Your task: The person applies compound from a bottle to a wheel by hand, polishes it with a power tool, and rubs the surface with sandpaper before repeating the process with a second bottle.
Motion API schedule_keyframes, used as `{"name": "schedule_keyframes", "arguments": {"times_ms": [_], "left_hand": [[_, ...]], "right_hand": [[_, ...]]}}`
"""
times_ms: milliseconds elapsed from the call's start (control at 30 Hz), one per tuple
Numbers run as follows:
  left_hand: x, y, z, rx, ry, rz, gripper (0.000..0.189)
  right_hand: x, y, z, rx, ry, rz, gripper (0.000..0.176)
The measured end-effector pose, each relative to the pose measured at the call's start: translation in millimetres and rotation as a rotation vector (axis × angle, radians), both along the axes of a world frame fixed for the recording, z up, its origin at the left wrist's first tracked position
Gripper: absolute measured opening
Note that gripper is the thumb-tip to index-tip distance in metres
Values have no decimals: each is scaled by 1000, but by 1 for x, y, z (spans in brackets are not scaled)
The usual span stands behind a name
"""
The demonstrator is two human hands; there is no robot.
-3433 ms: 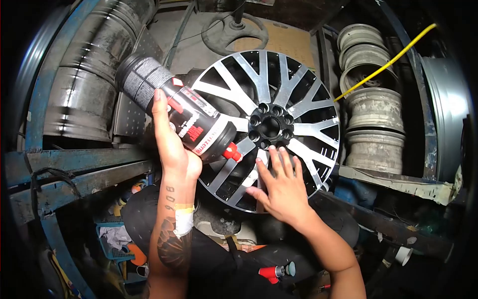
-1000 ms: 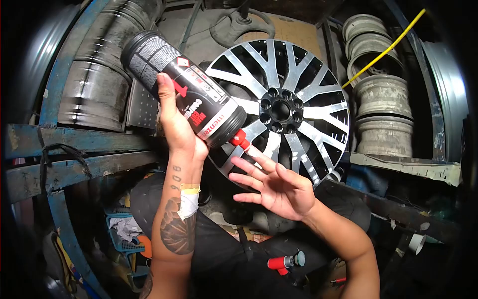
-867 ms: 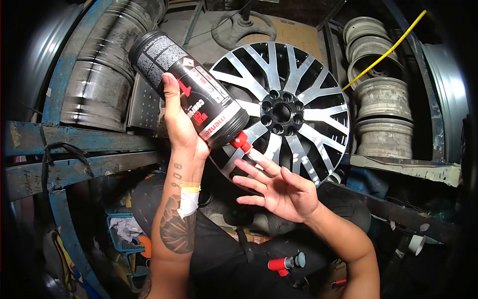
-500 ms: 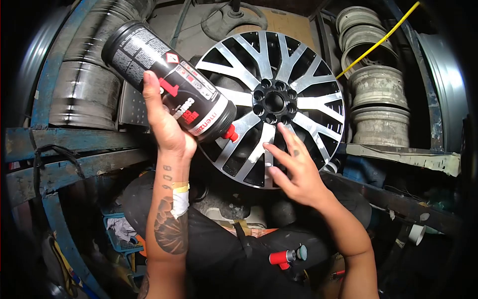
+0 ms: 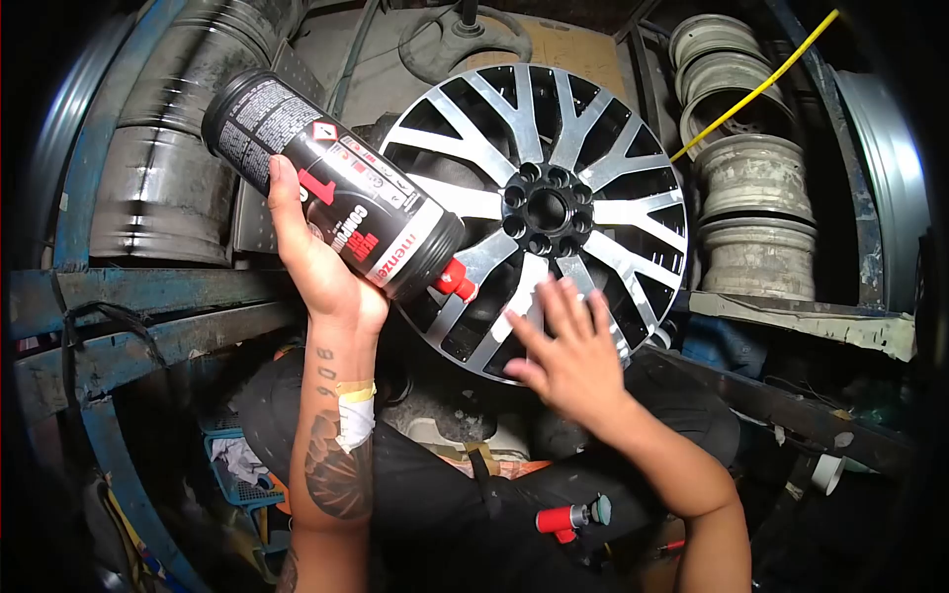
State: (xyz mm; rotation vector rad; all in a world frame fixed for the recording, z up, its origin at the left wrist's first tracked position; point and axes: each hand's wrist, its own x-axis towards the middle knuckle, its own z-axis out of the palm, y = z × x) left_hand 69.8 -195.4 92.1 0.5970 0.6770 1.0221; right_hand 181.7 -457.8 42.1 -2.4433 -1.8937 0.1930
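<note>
My left hand (image 5: pixel 331 262) is wrapped round a black bottle (image 5: pixel 341 183) with a red nozzle, tilted so the nozzle points down and right over the wheel's left side. The black and silver multi-spoke wheel (image 5: pixel 608 168) faces up in front of me. Over its lower spokes is my right hand (image 5: pixel 573 351), palm down, fingers spread and slightly blurred, holding nothing. Whether its fingertips touch the metal is hard to tell. A pale smear (image 5: pixel 529 282) shows on a lower spoke near the hub.
Dull rims (image 5: pixel 756 173) are stacked at the right, larger ones (image 5: pixel 163 188) at the left. A steering wheel (image 5: pixel 465 40) lies behind. A yellow hose (image 5: pixel 756 87) runs at upper right. A small red tool (image 5: pixel 561 520) rests on my leg.
My right hand has moved down, its fingers more spread. The bottle and my left hand have shifted slightly left and down. The wheel has turned a little.
</note>
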Motion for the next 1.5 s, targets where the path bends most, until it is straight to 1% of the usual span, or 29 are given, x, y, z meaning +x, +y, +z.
{"name": "schedule_keyframes", "arguments": {"times_ms": [67, 167, 233, 267, 300, 333, 367, 400, 433, 500, 533, 567, 600, 633, 700, 767, 833, 933, 967, 1033, 1100, 1133, 1167, 1233, 1300, 1367, 1433, 1467, 1500], "left_hand": [[-2, 2, -3, -16, -25, -23, 59], [-1, 4, -3, -59, -74, -60, 61], [-4, 8, -2, -80, -105, -85, 61], [-6, 10, -2, -101, -107, -48, 62], [-14, 18, -2, -151, -173, -111, 63], [-21, 29, -3, -160, -157, -157, 63], [-30, 41, -2, -159, -134, -204, 63], [-40, 54, 1, -108, -123, -282, 63], [-46, 62, 7, -143, -123, -332, 62], [-62, 77, 6, -136, 24, -340, 60], [-71, 89, -5, -136, 116, -371, 58], [-82, 101, -20, -139, 204, -395, 56], [-95, 118, -47, -132, 382, -394, 53], [-102, 130, -65, -124, 555, -384, 51], [-95, 109, -64, 41, 989, -266, 65], [-106, 141, -95, 136, 1107, -443, 84], [-102, 155, -90, 263, 1603, -498, 77], [-97, 192, -105, 843, 1840, -621, 57], [-89, 203, -105, 875, 1872, -581, 53], [-67, 198, -82, 910, 1943, -520, 44], [-49, 205, -71, 940, 2033, -327, 41], [-39, 210, -66, 941, 2014, -312, 39], [-30, 213, -62, 946, 1994, -301, 37], [-16, 218, -63, 1001, 1903, -137, 43], [-9, 219, -56, 1015, 1931, -176, 43], [-18, 243, -67, 1039, 1906, -140, 41], [-24, 254, -72, 1048, 1749, -46, 39], [-27, 263, -81, 1160, 1666, 20, 36], [-18, 257, -73, 1240, 1665, 57, 35]], "right_hand": [[15, 10, 3, -11, -130, -75, 70], [-7, -1, -2, -49, -2, 41, 70], [-22, -6, 9, -15, 144, 142, 70], [-19, -6, 14, -32, 184, 113, 69], [-13, -3, 23, -50, 230, 91, 68], [-1, 4, 33, -79, 260, 28, 68], [12, 6, 35, 31, 298, -34, 72], [22, 8, 37, 108, 266, -72, 77], [32, 11, 42, 148, 259, -105, 81], [40, 16, 45, 240, 255, -138, 82], [40, 20, 47, 277, 291, -128, 82], [38, 22, 50, 308, 323, -115, 81], [35, 25, 53, 359, 298, -62, 81], [32, 28, 54, 324, 396, -53, 82], [23, 28, 59, 323, 526, -13, 83], [18, 28, 63, 296, 516, 50, 83], [15, 24, 63, 342, 440, 116, 83], [21, 17, 74, 336, 396, 119, 80], [26, 16, 76, 321, 381, 121, 78], [36, 15, 79, 318, 364, 73, 79], [46, 15, 67, 436, 315, 49, 80], [51, 15, 84, 394, 370, 20, 81], [53, 18, 82, 403, 364, 17, 81], [56, 21, 75, 416, 347, 2, 82], [54, 25, 72, 364, 359, 14, 85], [54, 28, 72, 358, 390, 26, 85], [60, 31, 89, 228, 560, -53, 79], [62, 30, 88, 223, 593, -66, 76], [66, 32, 86, 226, 619, -79, 73]]}}
